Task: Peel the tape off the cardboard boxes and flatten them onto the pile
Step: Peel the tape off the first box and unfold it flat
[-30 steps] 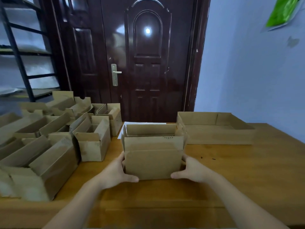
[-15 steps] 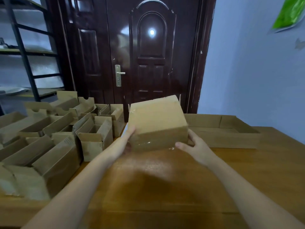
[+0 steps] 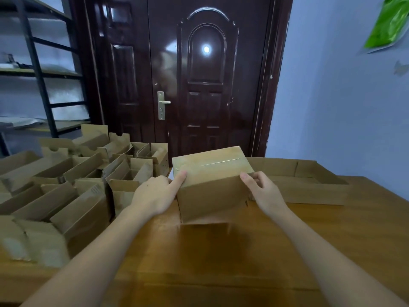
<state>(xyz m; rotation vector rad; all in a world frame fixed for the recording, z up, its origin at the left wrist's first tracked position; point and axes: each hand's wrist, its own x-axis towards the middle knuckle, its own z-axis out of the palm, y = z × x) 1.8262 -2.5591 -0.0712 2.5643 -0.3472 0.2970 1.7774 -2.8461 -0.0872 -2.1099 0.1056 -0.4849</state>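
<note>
A brown cardboard box [image 3: 212, 187] stands on the wooden table [image 3: 309, 240] in the middle, turned with its taped side up; a strip of clear tape [image 3: 219, 162] runs along the top seam. My left hand [image 3: 155, 193] holds the box's left side, its forefinger stretched onto the top left corner. My right hand [image 3: 263, 191] grips the right edge with curled fingers. Behind the box on the right lies a pile of flattened cardboard [image 3: 309, 185].
Several open cardboard boxes [image 3: 66, 191] crowd the table's left half. A dark door [image 3: 205, 85] stands behind the table, a metal shelf rack [image 3: 37, 74] at the far left, a blue wall [image 3: 343, 107] on the right.
The box was lifted and flipped from open side up to taped bottom up, then set down on the table. Both hands shifted to its upper side edges.
</note>
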